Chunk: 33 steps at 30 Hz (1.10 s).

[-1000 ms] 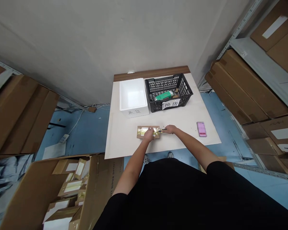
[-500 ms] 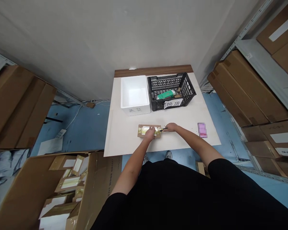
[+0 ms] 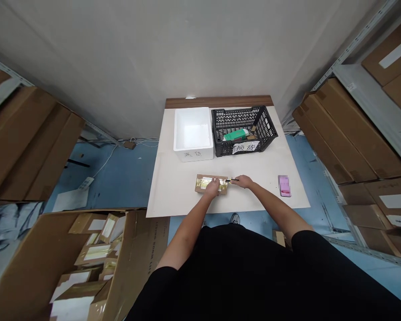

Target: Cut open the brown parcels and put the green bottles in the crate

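A small cardboard box (image 3: pixel 199 183) sealed with shiny yellowish tape lies near the front of the white table (image 3: pixel 173 191). My left hand (image 3: pixel 212 187) grips it from the near side, thumb and fingers over its top. In my right hand (image 3: pixel 243 181) is a slim dark utility knife (image 3: pixel 233 180), pointed left at the box's right end. The tip is too small to tell whether it cuts into the tape. Behind the box stand a white foam box (image 3: pixel 194 154) and a black plastic crate (image 3: pixel 270 136) with a green package (image 3: pixel 235 134) inside.
A phone (image 3: pixel 284 185) lies at the table's right side. On the floor to my left, a large open carton (image 3: pixel 133 249) holds several taped parcels. Shelves with cardboard boxes (image 3: pixel 350 133) rise on the right, and more boxes (image 3: pixel 30 142) are at the left.
My view has shifted slightly, so the table appears a little further right. The knife in my right hand has turned more level and drawn slightly rightward. My left hand stays on the box.
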Tool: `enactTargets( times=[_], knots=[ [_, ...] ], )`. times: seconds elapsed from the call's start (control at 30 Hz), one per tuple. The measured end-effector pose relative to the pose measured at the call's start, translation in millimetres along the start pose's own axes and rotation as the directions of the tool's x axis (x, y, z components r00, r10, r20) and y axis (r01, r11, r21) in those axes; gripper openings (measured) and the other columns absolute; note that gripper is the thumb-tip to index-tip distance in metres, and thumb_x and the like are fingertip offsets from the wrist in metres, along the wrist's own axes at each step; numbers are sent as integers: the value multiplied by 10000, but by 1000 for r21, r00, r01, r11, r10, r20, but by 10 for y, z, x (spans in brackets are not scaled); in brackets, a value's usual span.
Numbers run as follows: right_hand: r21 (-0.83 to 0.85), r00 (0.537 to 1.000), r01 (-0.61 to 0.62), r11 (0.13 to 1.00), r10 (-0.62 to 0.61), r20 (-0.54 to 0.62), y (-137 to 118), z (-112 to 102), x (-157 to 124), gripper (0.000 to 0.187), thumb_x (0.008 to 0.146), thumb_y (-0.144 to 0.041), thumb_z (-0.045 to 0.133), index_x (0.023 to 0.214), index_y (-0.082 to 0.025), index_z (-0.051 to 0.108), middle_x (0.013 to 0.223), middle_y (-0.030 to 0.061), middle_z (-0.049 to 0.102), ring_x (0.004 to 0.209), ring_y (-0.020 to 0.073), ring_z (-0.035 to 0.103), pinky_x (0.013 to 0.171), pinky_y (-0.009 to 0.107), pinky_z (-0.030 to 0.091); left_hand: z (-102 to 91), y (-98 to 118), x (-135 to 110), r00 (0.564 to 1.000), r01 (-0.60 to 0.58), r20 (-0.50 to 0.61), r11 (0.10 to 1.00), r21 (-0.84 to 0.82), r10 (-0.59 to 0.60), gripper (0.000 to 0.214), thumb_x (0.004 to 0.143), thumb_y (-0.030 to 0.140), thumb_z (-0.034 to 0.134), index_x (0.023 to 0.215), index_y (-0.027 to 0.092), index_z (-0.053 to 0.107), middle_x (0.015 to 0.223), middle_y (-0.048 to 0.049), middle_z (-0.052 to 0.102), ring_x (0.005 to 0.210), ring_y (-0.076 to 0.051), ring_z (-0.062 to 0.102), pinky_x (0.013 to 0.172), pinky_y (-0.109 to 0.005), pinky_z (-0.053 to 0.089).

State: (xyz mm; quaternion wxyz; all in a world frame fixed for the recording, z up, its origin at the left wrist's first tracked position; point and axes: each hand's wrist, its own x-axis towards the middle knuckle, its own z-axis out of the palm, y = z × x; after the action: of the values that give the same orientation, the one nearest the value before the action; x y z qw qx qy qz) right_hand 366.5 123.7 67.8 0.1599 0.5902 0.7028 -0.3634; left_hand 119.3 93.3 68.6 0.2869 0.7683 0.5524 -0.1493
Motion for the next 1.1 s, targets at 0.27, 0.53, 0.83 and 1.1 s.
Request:
enactTargets(
  times=[0.27,0.53,0.83,1.1],
  knots=[
    [-208,991,117,971,-101,89,-47,-149,109,669,957,-848,482,939,-251,782,924,89,782,902,258,740,668,281,424,8,-10,26,1000,5,24,1000,15,-5,1066,778,91,889,1645,170,275,1728,-346,245,1395,-374,630,1056,-392,577],
    [141,992,-79,987,64,108,-22,217,-220,745,962,-894,392,935,-218,706,687,19,694,542,176,678,591,272,456,47,-4,47,1000,1,19,1000,-13,-1,1085,768,102,912,1654,188,292,1730,-335,250,1467,-411,553,1098,-418,560],
    [235,987,-162,958,160,26,-122,427,-341,738,988,-877,342,889,-219,660,751,27,731,561,166,699,577,249,454,-18,17,-34,996,-88,-9,996,-11,88,912,817,195,848,1593,202,369,1732,-261,314,1612,-413,327,1194,-460,455],
    [240,974,-176,955,204,-96,-76,445,-358,728,1027,-831,311,931,-231,712,834,38,756,748,192,728,607,252,416,16,90,-22,995,-91,-37,990,107,96,632,863,235,796,1429,221,514,1678,-205,392,1604,-399,290,1199,-505,413]
  ],
)
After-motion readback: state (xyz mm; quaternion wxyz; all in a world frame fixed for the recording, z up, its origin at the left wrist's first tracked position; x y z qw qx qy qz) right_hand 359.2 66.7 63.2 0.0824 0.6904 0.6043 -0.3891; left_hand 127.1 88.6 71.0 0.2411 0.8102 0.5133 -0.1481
